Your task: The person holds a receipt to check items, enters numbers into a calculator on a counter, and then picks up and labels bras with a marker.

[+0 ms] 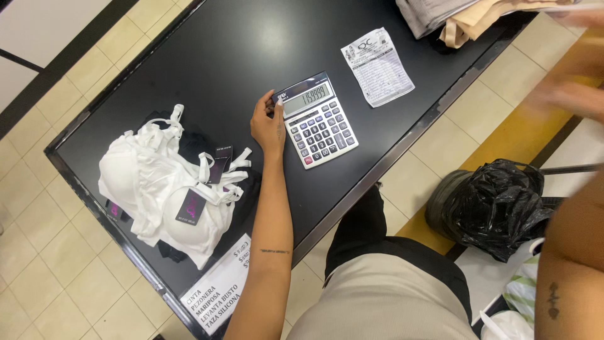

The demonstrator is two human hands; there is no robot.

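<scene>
My table (207,56) is a black, glossy slab with a dark metal edge, standing on a floor (56,277) of pale cream tiles. A grey calculator (318,126) lies near the middle of it, its screen tilted up, and my left hand (269,123) rests on the tabletop just beside it, fingers (277,101) touching its upper left corner. Further along lies a crumpled paper receipt (377,66), well apart from the calculator. At the left end sits a heap of white bras (157,182) with dark tags, over some black garments. A white printed sign (217,286) lies at the near edge. Folded grey and beige fabric (453,16) sits on the far corner.
</scene>
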